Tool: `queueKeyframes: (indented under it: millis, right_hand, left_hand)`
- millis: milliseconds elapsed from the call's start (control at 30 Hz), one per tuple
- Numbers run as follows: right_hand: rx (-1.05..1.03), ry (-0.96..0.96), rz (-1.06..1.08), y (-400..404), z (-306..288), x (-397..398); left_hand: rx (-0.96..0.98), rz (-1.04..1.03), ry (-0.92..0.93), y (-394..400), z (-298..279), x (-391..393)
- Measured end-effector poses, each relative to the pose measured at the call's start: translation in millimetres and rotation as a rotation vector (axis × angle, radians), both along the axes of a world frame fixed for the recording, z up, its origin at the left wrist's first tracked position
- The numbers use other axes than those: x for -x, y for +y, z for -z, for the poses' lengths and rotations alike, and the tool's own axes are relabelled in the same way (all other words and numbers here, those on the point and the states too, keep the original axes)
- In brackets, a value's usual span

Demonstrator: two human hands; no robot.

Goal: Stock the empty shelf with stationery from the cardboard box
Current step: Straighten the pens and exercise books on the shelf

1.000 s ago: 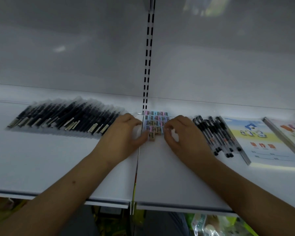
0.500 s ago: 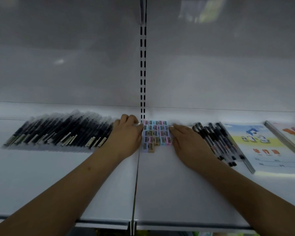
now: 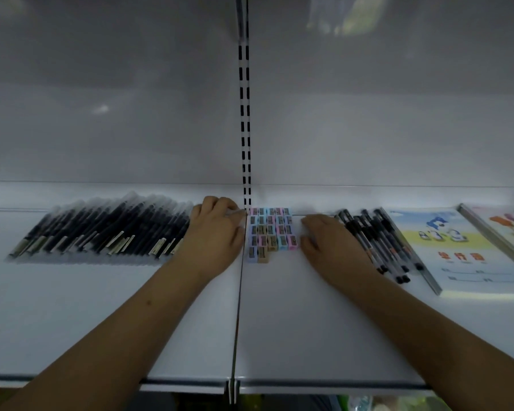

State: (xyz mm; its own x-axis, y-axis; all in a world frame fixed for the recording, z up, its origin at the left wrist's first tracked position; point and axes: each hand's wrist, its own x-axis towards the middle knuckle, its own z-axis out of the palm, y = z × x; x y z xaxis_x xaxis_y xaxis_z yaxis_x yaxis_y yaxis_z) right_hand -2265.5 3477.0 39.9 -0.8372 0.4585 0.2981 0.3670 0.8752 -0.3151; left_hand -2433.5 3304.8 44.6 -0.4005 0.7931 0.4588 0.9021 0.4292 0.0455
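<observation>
Head view: at frame centre, a block of small pastel sharpeners (image 3: 270, 232) lies in tidy rows on the white shelf (image 3: 294, 327), just right of the seam between the two shelf boards and below the slotted upright (image 3: 244, 137). The left hand (image 3: 217, 235) and right hand (image 3: 328, 247) now flank the block, one against each side. A second ago both were bent over its near edge, fingertips pinching at single pieces; they have since parted and slid to the sides. The left hand's fingers are curled, knuckles up, with its inner edge against the block; the right hand lies flat, fingers together, holding nothing. The move reads as squaring up the rows, so this group appears nearly settled, though two pieces jut out at the near left corner. Left of centre lies a fan of sleeved dark pens (image 3: 107, 229); right of centre, loose black pens (image 3: 377, 241) and exercise books (image 3: 445, 247). The cardboard box is not in view.
</observation>
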Motion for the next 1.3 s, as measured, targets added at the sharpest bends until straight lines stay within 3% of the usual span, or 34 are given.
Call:
queueKeyframes:
  millis: [133, 300, 433, 533, 633, 767, 833, 933, 1067, 1200, 1300]
  right_hand:
    - [0.076, 0.205, 0.026, -8.8, -15.0, -9.3]
    - [0.063, 0.323, -0.249, -83.5, -51.3, 13.8]
    - [0.03, 0.41, -0.535, -183.0, -64.7, 56.0]
    - [0.119, 0.248, -0.649, -257.3, -54.2, 84.4]
    - [0.187, 0.205, -0.807, -341.5, -29.9, 102.1]
    - [0.244, 0.163, -1.032, -465.7, 3.3, 107.9]
    - [0.187, 0.029, -1.174, -522.5, 19.2, 108.8]
    - [-0.063, -0.433, -1.38, -587.1, 44.1, 120.1]
    - [-0.304, -1.02, -1.28, -633.6, 71.3, 157.5]
    - [-0.379, -1.208, -1.18, -640.3, 103.5, 174.6]
    - [-0.495, -1.187, -1.172, -628.6, 125.8, 152.7]
  left_hand:
    - [-0.151, 0.031, -0.067, -51.3, -20.9, -12.0]
    - [-0.318, -0.109, -0.164, -162.4, -24.5, -38.8]
    - [-0.354, -0.436, -0.188, -270.9, -22.4, -68.3]
    - [-0.371, -0.71, -0.212, -368.9, -9.0, -101.3]
    - [-0.34, -1.056, -0.219, -462.5, 11.5, -145.5]
    - [-0.383, -1.489, -0.36, -545.5, 43.1, -215.3]
    - [-0.305, -1.595, -0.467, -566.1, 60.0, -237.9]
    - [-0.108, -1.619, -0.523, -569.5, 71.5, -245.4]
    - [0.291, -1.536, -0.679, -564.3, 76.0, -231.8]
    - [0.601, -1.38, -1.073, -566.5, 84.1, -218.8]
    - [0.745, -1.219, -1.212, -566.8, 86.7, -205.4]
